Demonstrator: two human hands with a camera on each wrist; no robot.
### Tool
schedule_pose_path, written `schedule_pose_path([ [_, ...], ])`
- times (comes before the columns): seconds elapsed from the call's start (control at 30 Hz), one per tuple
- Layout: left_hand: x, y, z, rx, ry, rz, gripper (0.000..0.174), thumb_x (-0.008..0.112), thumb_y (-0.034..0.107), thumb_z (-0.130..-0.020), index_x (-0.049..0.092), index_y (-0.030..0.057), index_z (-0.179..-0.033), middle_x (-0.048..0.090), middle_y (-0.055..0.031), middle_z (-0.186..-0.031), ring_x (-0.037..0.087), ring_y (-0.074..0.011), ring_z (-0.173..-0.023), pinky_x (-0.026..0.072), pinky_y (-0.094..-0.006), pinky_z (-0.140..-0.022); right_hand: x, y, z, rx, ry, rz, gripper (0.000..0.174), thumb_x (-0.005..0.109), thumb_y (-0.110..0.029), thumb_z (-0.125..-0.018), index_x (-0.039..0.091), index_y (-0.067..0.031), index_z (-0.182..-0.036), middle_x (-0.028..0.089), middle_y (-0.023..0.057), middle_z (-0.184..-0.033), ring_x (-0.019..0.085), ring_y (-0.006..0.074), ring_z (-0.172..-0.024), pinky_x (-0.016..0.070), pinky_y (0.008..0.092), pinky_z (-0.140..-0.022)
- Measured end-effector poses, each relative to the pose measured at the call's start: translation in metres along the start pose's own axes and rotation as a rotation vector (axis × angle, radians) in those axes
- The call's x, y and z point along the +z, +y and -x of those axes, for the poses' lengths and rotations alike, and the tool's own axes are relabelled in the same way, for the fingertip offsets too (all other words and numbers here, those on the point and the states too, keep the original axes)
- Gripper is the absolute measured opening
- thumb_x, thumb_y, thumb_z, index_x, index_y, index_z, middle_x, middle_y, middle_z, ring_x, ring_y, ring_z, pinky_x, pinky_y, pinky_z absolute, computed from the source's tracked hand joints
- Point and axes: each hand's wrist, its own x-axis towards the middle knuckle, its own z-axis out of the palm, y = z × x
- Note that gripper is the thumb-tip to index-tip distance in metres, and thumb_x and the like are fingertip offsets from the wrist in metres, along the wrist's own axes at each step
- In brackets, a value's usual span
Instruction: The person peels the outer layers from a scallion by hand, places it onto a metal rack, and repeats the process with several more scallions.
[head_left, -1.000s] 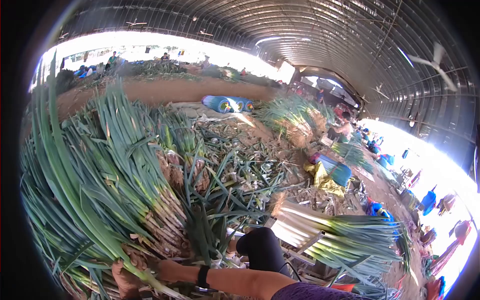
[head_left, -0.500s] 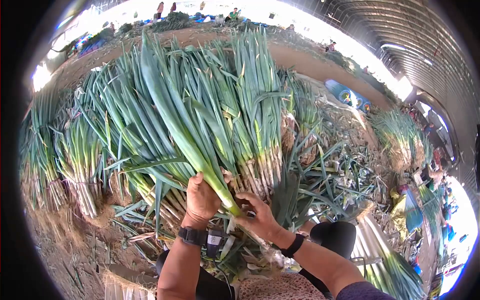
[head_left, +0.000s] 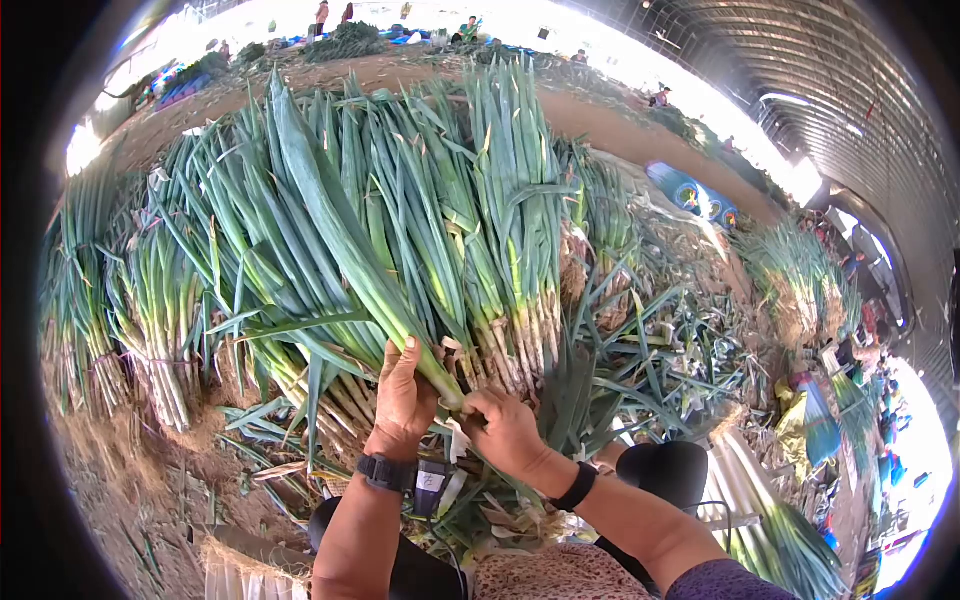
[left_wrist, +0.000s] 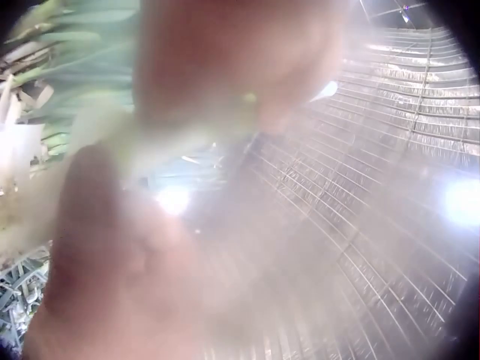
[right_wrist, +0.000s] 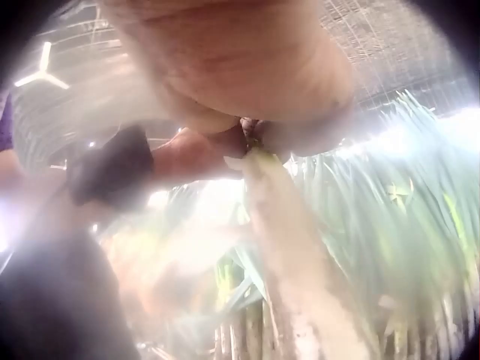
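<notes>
A long green onion (head_left: 345, 250) slants across the front of the pile, leaves up and to the left. My left hand (head_left: 405, 400) grips its lower stalk, thumb pointing up along it. Just below, my right hand (head_left: 505, 430) pinches the stalk with curled fingers, close beside the left. From under the right hand, the pale, soil-marked stem (right_wrist: 289, 232) runs down in the right wrist view. Blurred fingers and the stalk (left_wrist: 127, 139) fill much of the left wrist view. The root end is hidden by the right hand in the head view.
Upright green onions (head_left: 510, 230) stand right behind the hands, with tied bundles (head_left: 165, 360) at left. Trimmed leaves (head_left: 680, 350) litter the ground at right. Peeled white-stemmed onions (head_left: 750, 490) lie by the right knee (head_left: 665, 472). Blue rolls (head_left: 690, 190) lie farther back.
The head view has swung left, bringing the onion and both hands to the middle. Since half a second ago, the right hand's fingers have closed higher on the stalk, beside the left hand.
</notes>
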Motion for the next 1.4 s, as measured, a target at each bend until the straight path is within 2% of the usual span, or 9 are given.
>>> schedule_pose_path([
  [0.1,-0.006,0.002,-0.004,0.015,-0.039,-0.03,0.023,0.058,0.018,-0.09,0.049,0.0102,-0.109,0.055,-0.0083,-0.088,0.056,-0.0227,-0.078,0.05,-0.0389,-0.072,-0.003,-0.002,0.0,-0.003,0.038,-0.084,0.034,0.072,-0.01,-0.07,0.053,-0.0079,-0.097,0.059,0.0103,-0.09,0.059,0.0323,-0.085,0.0483,0.0382,-0.067],
  [0.2,-0.048,0.007,0.002,0.725,-0.155,-1.342,0.03,0.054,0.007,-0.087,0.049,0.0056,-0.117,0.057,-0.0104,-0.096,0.057,-0.0213,-0.086,0.0476,-0.0349,-0.08,-0.014,-0.013,-0.01,0.026,-0.053,-0.204,0.038,0.068,-0.002,-0.072,0.054,-0.005,-0.106,0.058,0.0161,-0.1,0.059,0.032,-0.094,0.0486,0.0366,-0.076],
  [0.3,-0.015,0.001,0.004,-0.008,-0.237,-0.314,0.029,0.049,0.011,-0.092,0.047,0.0028,-0.12,0.057,-0.0095,-0.104,0.056,-0.0168,-0.096,0.0461,-0.0292,-0.082,0.002,0.016,-0.003,0.109,-0.072,-0.315,0.029,0.066,-0.007,-0.075,0.056,0.0,-0.101,0.058,0.0203,-0.102,0.056,0.0351,-0.096,0.0443,0.0383,-0.082],
  [0.5,-0.016,-0.009,-0.005,0.065,0.007,-0.236,0.02,0.053,0.028,-0.093,0.047,0.0108,-0.1,0.053,-0.0035,-0.081,0.053,-0.0145,-0.068,0.0434,-0.0287,-0.059,0.004,0.02,-0.006,-0.049,-0.11,-0.22,0.029,0.07,-0.022,-0.074,0.053,-0.0024,-0.086,0.055,0.0154,-0.085,0.054,0.0378,-0.083,0.0431,0.0425,-0.067],
  [0.63,-0.017,-0.007,-0.007,0.18,0.044,-0.32,0.026,0.054,0.033,-0.092,0.046,0.0106,-0.103,0.05,-0.0038,-0.078,0.052,-0.0158,-0.065,0.0443,-0.029,-0.061,0.0,0.022,0.022,-0.235,-0.437,0.013,0.014,0.062,-0.015,-0.073,0.056,-0.0034,-0.078,0.058,0.0165,-0.082,0.056,0.0381,-0.08,0.0437,0.0444,-0.065],
  [0.77,-0.065,-0.007,-0.03,0.475,-0.068,-0.715,0.039,0.056,0.026,-0.09,0.041,0.0087,-0.122,0.044,-0.0051,-0.098,0.051,-0.0152,-0.085,0.0465,-0.0289,-0.07,0.061,0.041,0.116,-0.505,-0.205,0.418,0.027,0.059,-0.016,-0.074,0.056,-0.0028,-0.096,0.059,0.0166,-0.088,0.057,0.0369,-0.084,0.0443,0.0453,-0.07],
  [0.87,-0.089,-0.01,-0.04,0.606,-0.138,-1.065,0.053,0.056,0.008,-0.087,0.036,0.0099,-0.137,0.041,-0.0087,-0.111,0.05,-0.0189,-0.095,0.046,-0.0299,-0.079,0.017,0.028,0.077,-0.238,-0.02,-0.131,0.05,0.059,-0.009,-0.072,0.048,-0.0003,-0.119,0.055,0.0202,-0.105,0.054,0.0388,-0.092,0.0438,0.0457,-0.076],
  [1.07,-0.085,-0.021,-0.033,1.124,-0.17,-1.714,0.067,0.059,-0.002,-0.076,0.036,0.0033,-0.138,0.049,-0.0205,-0.107,0.05,-0.0323,-0.089,0.0429,-0.0363,-0.077,0.032,0.032,0.003,-0.026,0.029,-0.012,0.048,0.061,-0.005,-0.071,0.046,0.0003,-0.116,0.048,0.0173,-0.107,0.05,0.0382,-0.098,0.0456,0.0436,-0.078],
  [1.4,-0.049,-0.013,-0.033,-0.178,-0.363,-0.152,0.039,0.058,0.03,-0.088,0.052,0.0009,-0.114,0.058,-0.0092,-0.107,0.053,-0.0205,-0.101,0.0423,-0.0336,-0.087,0.0,0.029,0.0,0.035,0.151,-0.311,0.036,0.067,-0.007,-0.067,0.047,-0.0041,-0.097,0.05,0.0149,-0.093,0.052,0.0393,-0.087,0.0434,0.0436,-0.07],
])
